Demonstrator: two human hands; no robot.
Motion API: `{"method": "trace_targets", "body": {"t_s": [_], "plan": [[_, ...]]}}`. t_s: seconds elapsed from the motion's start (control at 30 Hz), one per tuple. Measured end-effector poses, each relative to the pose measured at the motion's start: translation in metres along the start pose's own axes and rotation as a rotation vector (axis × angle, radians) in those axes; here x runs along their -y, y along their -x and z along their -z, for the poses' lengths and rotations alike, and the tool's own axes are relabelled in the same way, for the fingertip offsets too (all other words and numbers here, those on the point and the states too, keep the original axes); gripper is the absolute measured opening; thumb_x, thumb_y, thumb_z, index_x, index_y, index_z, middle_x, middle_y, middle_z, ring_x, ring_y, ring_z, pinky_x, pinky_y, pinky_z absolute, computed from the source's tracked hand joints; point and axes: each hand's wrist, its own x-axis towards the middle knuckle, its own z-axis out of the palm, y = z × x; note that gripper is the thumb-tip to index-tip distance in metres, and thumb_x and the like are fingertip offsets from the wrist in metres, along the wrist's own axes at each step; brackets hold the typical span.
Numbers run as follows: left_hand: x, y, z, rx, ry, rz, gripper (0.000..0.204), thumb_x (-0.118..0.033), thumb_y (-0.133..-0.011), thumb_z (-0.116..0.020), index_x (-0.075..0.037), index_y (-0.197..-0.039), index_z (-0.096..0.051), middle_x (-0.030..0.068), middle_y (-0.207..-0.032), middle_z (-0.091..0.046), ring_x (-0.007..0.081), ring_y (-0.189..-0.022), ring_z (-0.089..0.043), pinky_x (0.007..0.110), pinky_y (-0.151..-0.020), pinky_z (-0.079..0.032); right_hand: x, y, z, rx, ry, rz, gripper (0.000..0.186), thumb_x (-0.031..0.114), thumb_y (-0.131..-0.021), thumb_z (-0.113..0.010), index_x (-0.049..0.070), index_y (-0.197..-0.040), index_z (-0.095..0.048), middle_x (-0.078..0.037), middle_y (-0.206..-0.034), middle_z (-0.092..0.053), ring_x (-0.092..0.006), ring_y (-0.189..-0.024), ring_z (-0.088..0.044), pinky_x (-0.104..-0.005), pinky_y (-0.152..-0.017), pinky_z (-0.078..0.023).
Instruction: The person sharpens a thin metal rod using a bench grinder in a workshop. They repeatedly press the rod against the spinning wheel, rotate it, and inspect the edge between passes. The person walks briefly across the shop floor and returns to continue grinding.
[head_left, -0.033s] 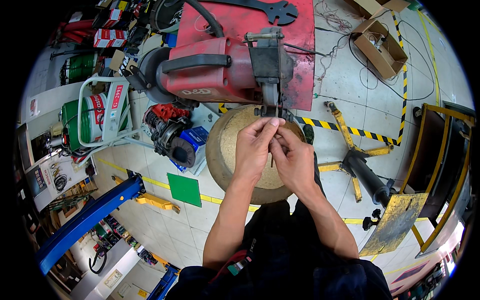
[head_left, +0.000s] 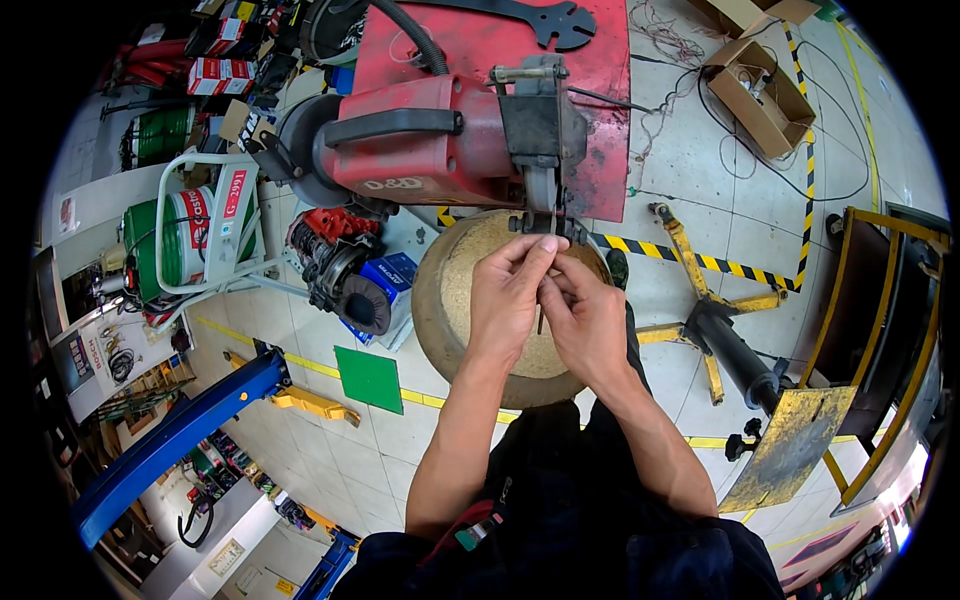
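Note:
Both hands meet in front of the right wheel (head_left: 541, 188) of a red bench grinder (head_left: 430, 140). Between the fingers is a thin dark metal rod (head_left: 541, 322), its lower end poking out below them. My left hand (head_left: 508, 295) is closed, thumb on top, pinching the rod close to the grinder's tool rest (head_left: 520, 226). Just to the right, my right hand (head_left: 585, 315) is also closed, its thumb and bent fingers on the rod lower down. The fingers hide most of the rod, and whether its far end touches the wheel cannot be made out.
Below the hands stands a round tub (head_left: 435, 340) with a tan surface inside. A yellow-legged stand (head_left: 715, 310) is to the right. At the left are a blue box (head_left: 392, 272), a metal-framed cart (head_left: 230, 225) and a blue lift arm (head_left: 180, 440). Behind lies an open cardboard box (head_left: 760, 95).

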Motion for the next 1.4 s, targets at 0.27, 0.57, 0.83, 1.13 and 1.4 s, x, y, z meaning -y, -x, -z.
{"method": "trace_targets", "body": {"t_s": [0.27,0.57,0.83,1.13,1.4], "plan": [[0.001,-0.001,0.001,-0.032,-0.034,-0.054,0.023,-0.016,-0.1,-0.063,0.006,-0.103,-0.069,0.0059,-0.083,-0.069,0.0094,-0.068,-0.065,0.022,-0.063,-0.051,0.002,-0.002,-0.002,0.029,-0.017,0.001,0.019,0.008,-0.095,-0.062,-0.003,-0.109,-0.066,-0.016,-0.08,-0.073,-0.0188,-0.059,-0.068,-0.0326,-0.055,-0.051],[0.003,-0.001,0.001,-0.06,-0.08,-0.071,0.023,-0.016,-0.099,-0.065,0.006,-0.102,-0.071,0.0059,-0.084,-0.07,0.0082,-0.068,-0.064,0.022,-0.063,-0.05,0.003,-0.003,-0.002,0.045,-0.02,-0.007,0.017,0.007,-0.096,-0.06,-0.003,-0.108,-0.065,-0.016,-0.078,-0.071,-0.0173,-0.058,-0.065,-0.0328,-0.054,-0.049],[0.004,0.0,0.0,-0.085,-0.08,-0.063,0.022,-0.016,-0.098,-0.067,0.005,-0.102,-0.072,0.0038,-0.086,-0.07,0.0058,-0.072,-0.06,0.021,-0.064,-0.048,0.008,-0.003,0.005,0.116,-0.021,-0.091,0.021,0.006,-0.097,-0.06,-0.005,-0.115,-0.064,-0.012,-0.081,-0.072,-0.007,-0.075,-0.061,-0.0282,-0.066,-0.051],[0.006,-0.001,0.001,-0.094,-0.083,-0.068,0.021,-0.015,-0.097,-0.067,0.004,-0.101,-0.073,0.0037,-0.087,-0.07,0.006,-0.073,-0.06,0.021,-0.065,-0.049,0.004,-0.004,0.005,0.12,0.009,-0.061,0.021,0.005,-0.097,-0.06,-0.005,-0.115,-0.064,-0.013,-0.082,-0.072,-0.0069,-0.076,-0.06,-0.0285,-0.066,-0.051],[0.006,-0.002,0.0,-0.101,-0.139,-0.096,0.02,-0.015,-0.095,-0.07,0.004,-0.1,-0.073,0.0036,-0.086,-0.07,0.0066,-0.074,-0.061,0.021,-0.067,-0.049,0.005,-0.004,0.005,0.109,0.001,-0.061,0.021,0.004,-0.096,-0.06,-0.005,-0.114,-0.064,-0.014,-0.081,-0.072,-0.0076,-0.074,-0.061,-0.0291,-0.065,-0.051]]}}
